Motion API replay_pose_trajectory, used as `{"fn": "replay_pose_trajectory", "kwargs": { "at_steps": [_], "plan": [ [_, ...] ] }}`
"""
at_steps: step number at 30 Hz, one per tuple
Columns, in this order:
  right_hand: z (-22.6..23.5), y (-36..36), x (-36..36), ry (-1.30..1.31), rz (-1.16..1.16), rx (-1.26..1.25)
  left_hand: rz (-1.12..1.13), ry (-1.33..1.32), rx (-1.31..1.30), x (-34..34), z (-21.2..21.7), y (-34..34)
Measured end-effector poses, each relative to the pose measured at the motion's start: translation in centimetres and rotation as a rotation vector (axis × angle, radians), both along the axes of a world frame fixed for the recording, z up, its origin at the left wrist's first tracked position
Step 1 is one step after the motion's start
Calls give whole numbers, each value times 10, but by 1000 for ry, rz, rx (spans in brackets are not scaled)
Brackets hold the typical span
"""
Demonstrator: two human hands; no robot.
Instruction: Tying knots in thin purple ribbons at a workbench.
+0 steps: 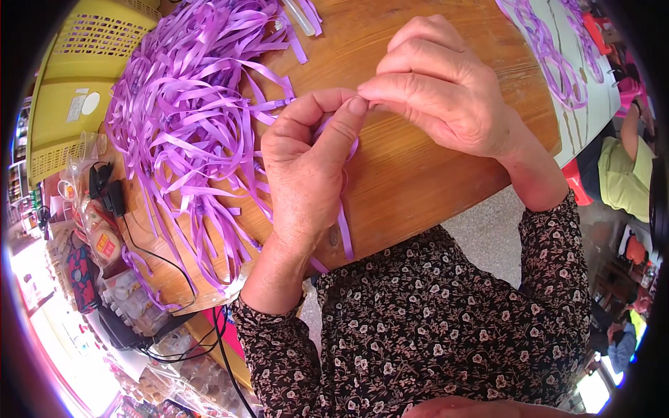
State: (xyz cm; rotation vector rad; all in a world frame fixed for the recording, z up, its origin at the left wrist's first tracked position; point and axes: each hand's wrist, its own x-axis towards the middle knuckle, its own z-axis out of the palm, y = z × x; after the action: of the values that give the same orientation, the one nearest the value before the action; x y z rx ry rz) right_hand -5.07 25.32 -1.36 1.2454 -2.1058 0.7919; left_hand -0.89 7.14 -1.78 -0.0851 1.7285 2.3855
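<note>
My left hand (303, 157) is closed, thumb and forefinger pinched together, holding a purple ribbon (345, 233) whose loop and ends hang below it over the wooden table (425, 191). My right hand (446, 90) meets it at the fingertips, with thumb and forefinger pressed together. Whatever the right fingertips grip is too small and covered to make out. Left of my hands lies a big tangled heap of purple ribbons (188, 139), some with small darker purple pieces on them.
A yellow perforated basket (90, 76) stands at the far left. A black cable (157, 254) crosses the table's left side. More ribbon loops (557, 76) lie on a white marbled surface (592, 104) at right. A person in a yellow-green top (624, 177) is beyond it.
</note>
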Motion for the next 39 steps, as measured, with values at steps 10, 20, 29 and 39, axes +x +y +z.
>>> {"fn": "replay_pose_trajectory", "kwargs": {
  "at_steps": [10, 20, 29, 39],
  "plan": [
    [39, -3, 9, -172, -58, 75, 117, 114, -141, 2, 9, -5],
    [-8, 18, -58, -443, 1014, -1253, -10, 386, -386, -13, 0, -20],
    [7, 125, -67, -429, -56, -1249, 76, 225, -275, -22, 15, -39],
    [12, -1, -55, -4, 389, -1332, 31, 157, -138, -21, 3, -39]
  ]
}}
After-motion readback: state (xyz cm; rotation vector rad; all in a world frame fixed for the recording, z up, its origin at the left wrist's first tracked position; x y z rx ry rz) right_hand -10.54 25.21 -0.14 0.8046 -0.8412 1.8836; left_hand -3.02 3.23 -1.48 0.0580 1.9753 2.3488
